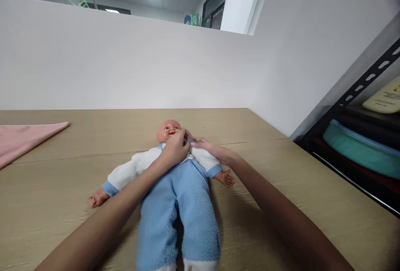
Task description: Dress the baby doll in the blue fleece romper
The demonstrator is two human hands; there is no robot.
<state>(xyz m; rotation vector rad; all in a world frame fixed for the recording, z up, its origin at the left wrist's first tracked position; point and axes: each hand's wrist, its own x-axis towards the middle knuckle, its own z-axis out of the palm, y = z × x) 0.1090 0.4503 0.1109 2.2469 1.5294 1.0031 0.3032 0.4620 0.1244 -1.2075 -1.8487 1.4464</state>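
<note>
A baby doll (179, 191) lies on its back on the wooden table, its head at the far end. It wears a fuzzy outfit (193, 204) with white sleeves, blue cuffs and blue trousers. Both hands meet at the doll's neck and shoulder on the right side. My left hand (177, 146) reaches across the chest with its fingers closed at the collar. Beside it, my right hand (208, 146) is at the shoulder, fingers bent toward the same spot of cloth. What the fingertips pinch is mostly hidden, though the outfit's collar is right there.
A pink cloth (28, 139) lies at the left of the wooden table (78, 179). A white wall (125, 62) rises behind. On the right, a black shelf (343, 100) holds a teal basin (359, 148) and a cream-coloured bottle (386, 98).
</note>
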